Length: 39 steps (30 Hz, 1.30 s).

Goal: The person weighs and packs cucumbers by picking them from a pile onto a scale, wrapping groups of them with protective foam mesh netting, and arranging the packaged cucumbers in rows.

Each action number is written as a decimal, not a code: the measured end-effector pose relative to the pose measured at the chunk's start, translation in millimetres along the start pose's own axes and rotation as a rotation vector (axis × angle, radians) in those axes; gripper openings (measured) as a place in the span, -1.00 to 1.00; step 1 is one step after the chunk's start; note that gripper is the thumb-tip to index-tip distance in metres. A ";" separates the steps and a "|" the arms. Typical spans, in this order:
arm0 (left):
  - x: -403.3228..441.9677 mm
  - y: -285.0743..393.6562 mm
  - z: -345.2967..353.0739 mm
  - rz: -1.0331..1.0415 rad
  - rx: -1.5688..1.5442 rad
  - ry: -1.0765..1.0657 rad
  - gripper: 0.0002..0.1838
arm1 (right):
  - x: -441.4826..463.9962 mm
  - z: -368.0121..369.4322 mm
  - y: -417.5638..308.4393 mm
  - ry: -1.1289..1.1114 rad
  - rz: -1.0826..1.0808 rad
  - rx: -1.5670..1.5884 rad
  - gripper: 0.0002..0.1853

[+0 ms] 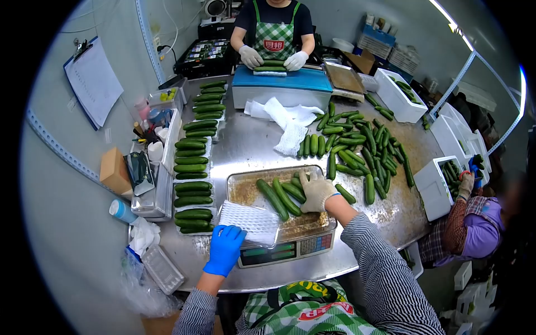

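Note:
My left hand (225, 249), in a blue glove, grips the near left edge of a clear plastic tray lined with a white textured pad (249, 221). That tray is tilted over the front left of the scale (237, 187). On the scale's stained metal pan lie several cucumbers (272, 199), slanting side by side. My right hand (318, 192), in a pale knit glove, is at the right end of these cucumbers, its fingers and thumb around a cucumber (294, 192). The palm side of this hand is hidden. The scale's display and keypad (316, 244) face me.
Packed cucumber trays (193, 168) line the left side of the table. A loose cucumber pile (371, 148) covers the right. White pads (287, 123) lie before a blue-topped machine (282, 81), where a co-worker (273, 33) handles cucumbers. Another person (466, 223) stands by white boxes (435, 187).

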<state>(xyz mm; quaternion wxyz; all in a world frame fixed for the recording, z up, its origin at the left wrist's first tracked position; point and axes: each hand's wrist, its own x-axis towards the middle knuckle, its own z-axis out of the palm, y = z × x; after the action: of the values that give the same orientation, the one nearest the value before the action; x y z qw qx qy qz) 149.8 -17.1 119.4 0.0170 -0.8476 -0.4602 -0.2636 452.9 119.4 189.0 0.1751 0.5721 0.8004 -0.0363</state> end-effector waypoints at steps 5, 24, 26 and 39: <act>-4.7 2.2 11.7 0.066 -0.010 0.012 -0.72 | -13.3 -10.3 -4.5 0.071 0.059 0.262 0.12; -0.4 14.4 58.5 -0.023 -0.014 0.018 -0.66 | -29.0 13.6 -63.0 0.282 -0.381 0.679 -0.49; 1.3 18.2 59.9 -0.041 -0.025 0.038 -0.66 | -35.7 25.2 -71.8 0.457 -0.382 0.605 -0.53; -9.5 46.2 40.3 -0.337 -0.244 0.283 -0.41 | -35.9 32.4 -80.6 0.625 -0.271 0.687 -0.47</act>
<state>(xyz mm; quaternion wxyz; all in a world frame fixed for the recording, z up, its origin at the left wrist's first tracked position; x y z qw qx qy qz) 199.5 -40.1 90.2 -0.0654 -0.7093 -0.5529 -0.4324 396.0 51.0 158.8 -0.2792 0.4708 0.8238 -0.1474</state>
